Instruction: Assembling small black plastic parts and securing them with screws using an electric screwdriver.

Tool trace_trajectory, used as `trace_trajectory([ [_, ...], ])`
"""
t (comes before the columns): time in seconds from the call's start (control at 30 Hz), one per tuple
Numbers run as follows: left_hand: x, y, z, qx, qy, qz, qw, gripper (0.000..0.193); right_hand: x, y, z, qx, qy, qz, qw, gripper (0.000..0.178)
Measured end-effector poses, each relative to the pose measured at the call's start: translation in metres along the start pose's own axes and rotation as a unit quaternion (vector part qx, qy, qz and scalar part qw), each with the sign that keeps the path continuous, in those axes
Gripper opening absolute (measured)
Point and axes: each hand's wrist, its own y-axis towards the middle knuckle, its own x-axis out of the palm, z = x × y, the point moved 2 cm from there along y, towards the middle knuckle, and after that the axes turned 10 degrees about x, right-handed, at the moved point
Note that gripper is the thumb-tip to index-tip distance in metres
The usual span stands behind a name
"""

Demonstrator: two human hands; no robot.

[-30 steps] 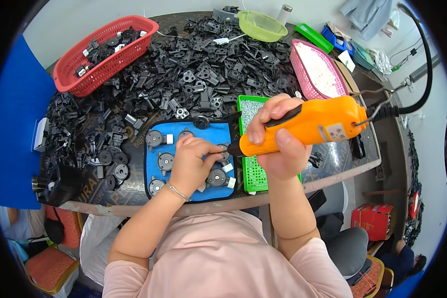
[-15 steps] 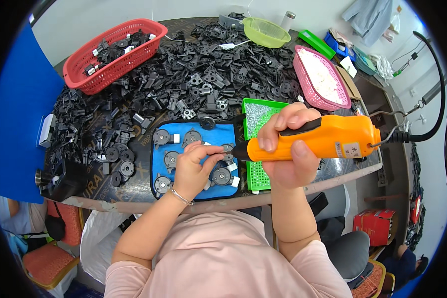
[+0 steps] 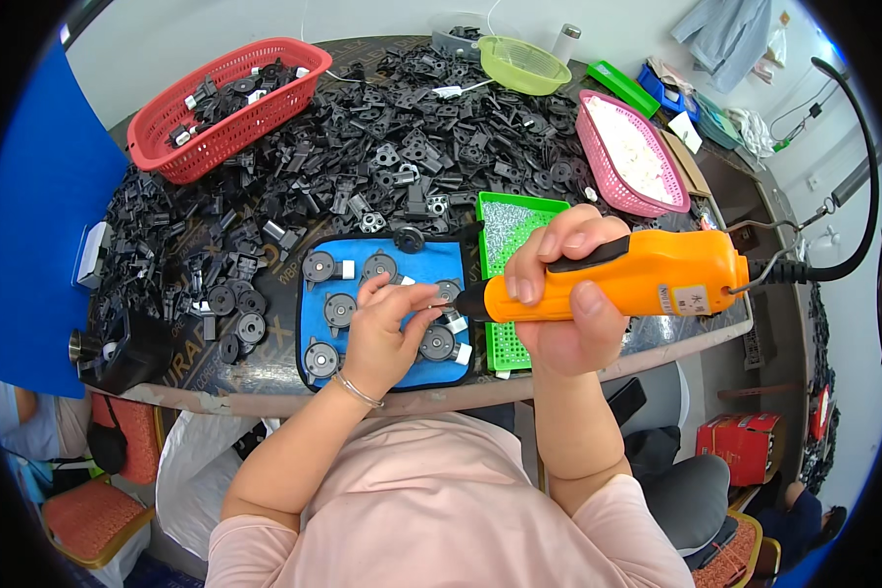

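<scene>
My right hand (image 3: 580, 304) grips an orange electric screwdriver (image 3: 647, 269), held level with its black nose pointing left. My left hand (image 3: 387, 328) pinches thumb and forefinger together right at the screwdriver's tip; whatever is between them is too small to make out. Both are above a blue mat (image 3: 387, 377) with a black border. Several round dark parts with white blocks, such as one round part (image 3: 320, 360) at the near left, lie on the mat. My left fingers partly hide others. A green tray (image 3: 510, 348) with small metal screws (image 3: 505, 227) lies under my right hand.
A heap of black plastic parts (image 3: 412, 127) covers the table's middle and back. A red basket (image 3: 216, 137) stands far left, a pink basket (image 3: 674, 204) of white pieces at right, a yellow-green bowl (image 3: 524, 64) behind. A black cable (image 3: 867, 176) runs from the screwdriver.
Hardly anything differs. My right hand and the screwdriver have shifted very slightly left; my left hand keeps its pinch at the tip.
</scene>
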Motion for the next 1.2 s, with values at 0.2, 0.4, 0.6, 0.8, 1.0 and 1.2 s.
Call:
trace_trajectory([
  [0.2, -0.001, 0.005, 0.006, 0.064, 0.078, -0.001, 0.995, 0.025, 0.000, -0.001, 0.001, 0.003, -0.001, -0.001, 1.000, 0.030],
  [0.4, -0.002, 0.008, 0.011, 0.092, 0.124, -0.005, 0.988, 0.024, 0.000, 0.000, 0.003, -0.002, 0.025, 0.002, 1.000, 0.028],
  [0.6, -0.001, 0.009, 0.012, 0.130, 0.170, -0.017, 0.977, 0.027, 0.000, 0.000, 0.008, -0.004, 0.044, 0.003, 0.999, 0.027],
  [0.8, 0.002, 0.013, 0.005, 0.015, 0.167, -0.110, 0.980, 0.041, -0.011, 0.001, 0.021, 0.047, -0.035, 0.011, 0.998, 0.026],
  [1.0, 0.007, 0.025, -0.010, -0.041, 0.179, -0.209, 0.960, 0.053, -0.020, -0.001, 0.042, 0.099, -0.030, 0.059, 0.993, 0.024],
  [1.2, 0.015, 0.037, -0.016, -0.059, 0.157, -0.294, 0.941, 0.039, -0.024, -0.001, 0.051, 0.106, -0.074, 0.059, 0.990, 0.024],
])
